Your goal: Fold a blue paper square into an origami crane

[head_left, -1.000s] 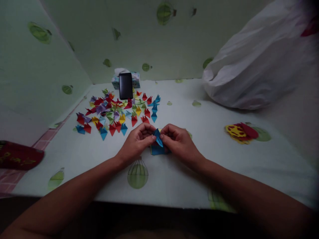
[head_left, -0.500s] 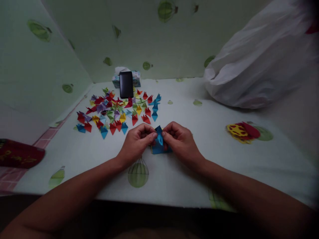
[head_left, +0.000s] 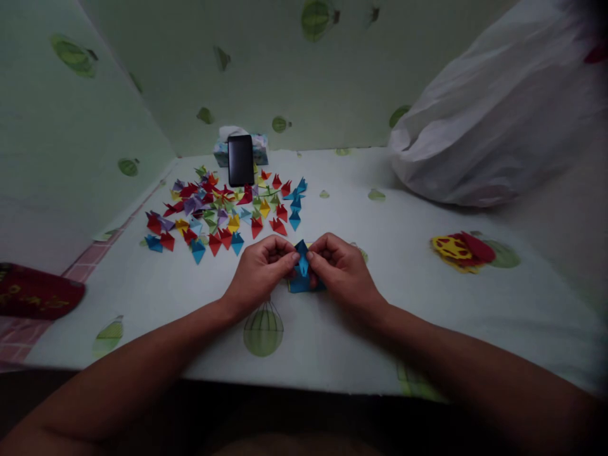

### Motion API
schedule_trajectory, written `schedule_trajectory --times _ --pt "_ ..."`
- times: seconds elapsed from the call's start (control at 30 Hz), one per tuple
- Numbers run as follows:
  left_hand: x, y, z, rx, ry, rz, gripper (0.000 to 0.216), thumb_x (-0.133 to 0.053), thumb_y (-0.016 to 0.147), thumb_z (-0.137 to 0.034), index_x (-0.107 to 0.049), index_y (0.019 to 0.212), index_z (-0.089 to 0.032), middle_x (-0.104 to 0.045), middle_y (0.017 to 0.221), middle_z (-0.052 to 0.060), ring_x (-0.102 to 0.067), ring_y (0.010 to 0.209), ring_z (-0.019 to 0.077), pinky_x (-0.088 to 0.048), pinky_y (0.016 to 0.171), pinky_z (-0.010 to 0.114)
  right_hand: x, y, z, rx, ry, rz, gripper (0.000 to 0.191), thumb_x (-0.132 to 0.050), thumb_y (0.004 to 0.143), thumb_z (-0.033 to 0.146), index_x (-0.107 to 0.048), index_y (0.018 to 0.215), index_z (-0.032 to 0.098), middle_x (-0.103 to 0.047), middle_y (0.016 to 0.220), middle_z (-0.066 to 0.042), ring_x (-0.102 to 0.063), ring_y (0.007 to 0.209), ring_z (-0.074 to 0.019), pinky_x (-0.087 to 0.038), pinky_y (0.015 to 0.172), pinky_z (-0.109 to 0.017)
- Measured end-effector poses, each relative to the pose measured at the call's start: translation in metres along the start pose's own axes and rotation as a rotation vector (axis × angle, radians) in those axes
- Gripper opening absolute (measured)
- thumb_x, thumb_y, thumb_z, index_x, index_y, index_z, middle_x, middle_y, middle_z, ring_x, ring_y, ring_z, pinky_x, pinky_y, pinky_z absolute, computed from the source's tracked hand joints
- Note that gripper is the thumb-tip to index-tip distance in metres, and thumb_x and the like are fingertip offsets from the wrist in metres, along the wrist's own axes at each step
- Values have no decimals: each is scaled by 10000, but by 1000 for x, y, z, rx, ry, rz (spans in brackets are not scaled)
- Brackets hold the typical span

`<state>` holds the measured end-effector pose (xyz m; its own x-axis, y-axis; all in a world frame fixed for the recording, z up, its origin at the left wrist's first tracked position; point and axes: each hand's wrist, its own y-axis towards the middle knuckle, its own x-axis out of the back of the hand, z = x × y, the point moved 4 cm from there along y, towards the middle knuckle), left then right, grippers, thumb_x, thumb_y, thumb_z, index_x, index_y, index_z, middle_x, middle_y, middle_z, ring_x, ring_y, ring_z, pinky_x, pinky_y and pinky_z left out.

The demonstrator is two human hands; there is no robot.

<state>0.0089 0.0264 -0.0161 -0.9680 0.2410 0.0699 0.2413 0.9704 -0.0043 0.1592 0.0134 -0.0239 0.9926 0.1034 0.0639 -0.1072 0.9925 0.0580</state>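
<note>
Between the left hand (head_left: pixel 266 265) and right hand (head_left: pixel 339 269), above a blue sheet (head_left: pixel 304 284), both pinch a folded blue paper (head_left: pixel 303 256), seemingly light and easily creased, best held by its edges.

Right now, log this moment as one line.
left hand: pinching folded blue paper | right hand: pinching same paper | beneath: flat blue paper | front left: colourful folded pieces

Open lane up the middle, left side crowded

Bare table (head_left: pixel 351 183) runs from the right hand (head_left: pixel 342 271) to the back wall (head_left: pixel 332 95), between the folded papers (head_left: pixel 233 223) and the bulging white bag (head_left: pixel 479 126), which blocks the far right. Beyond the left hand (head_left: pixel 260 269), the papers, phone (head_left: pixel 240 161) and tissue box (head_left: pixel 261 152) bar the way.
</note>
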Motion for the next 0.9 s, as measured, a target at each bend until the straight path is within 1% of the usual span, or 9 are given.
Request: schedule_trajectory --times 0.13,0.3,0.4,0.6,0.8,0.9 --pt "0 0 1 9 45 -16 178 -724 757 -281 -597 767 -158 -629 637 -19 -612 581 113 -511 575 240 -2 -1 0 -22 1 13 134 -598 828 278 -511 747 215 -563 550 44 -537 471 -115 -431 484 -252" --pt "0 -1 2 -5 89 -56 143 -700 756 -248 -585 749 -164 -615 624 -22 -591 558 106 -481 546 232 -3 -3 -1 -7 -14 -6 140 -598 828 273 -503 742 216 -550 566 44 -534 482 -111 -430 488 -251" --pt "0 -1 1 -18 75 -52 150 -697 772 -256 -577 756 -168 -603 614 -29 -587 553 104 -482 548 231 -3 -3 0 12 -24 -22 140 -596 832 274 -504 744 216 -551 571 44 -532 483 -107 -431 487 -249" --pt "-1 0 0 -20 -3 -31 191 -735 751 -281 -587 780 -165 -620 675 -21 -597 588 103 -504 567 232 -1 -4 2 53 -53 -48 142 -593 837 289 -507 750 216 -546 599 36 -530 507 -111 -433 497 -255" --pt "-1 -2 1 -31 61 -44 170 -716 765 -278 -591 748 -164 -602 608 -23 -572 548 99 -478 531 224 -4 -5 0 28 -49 -39 155 -594 838 301 -506 744 215 -537 582 40 -521 505 -110 -419 490 -249" --pt "-1 -2 2 -31 89 -63 161 -709 768 -270 -587 745 -166 -603 609 -21 -572 547 101 -471 528 227 -5 -5 0 32 -31 -44 166 -601 831 306 -509 732 211 -537 598 37 -523 512 -110 -423 490 -249"
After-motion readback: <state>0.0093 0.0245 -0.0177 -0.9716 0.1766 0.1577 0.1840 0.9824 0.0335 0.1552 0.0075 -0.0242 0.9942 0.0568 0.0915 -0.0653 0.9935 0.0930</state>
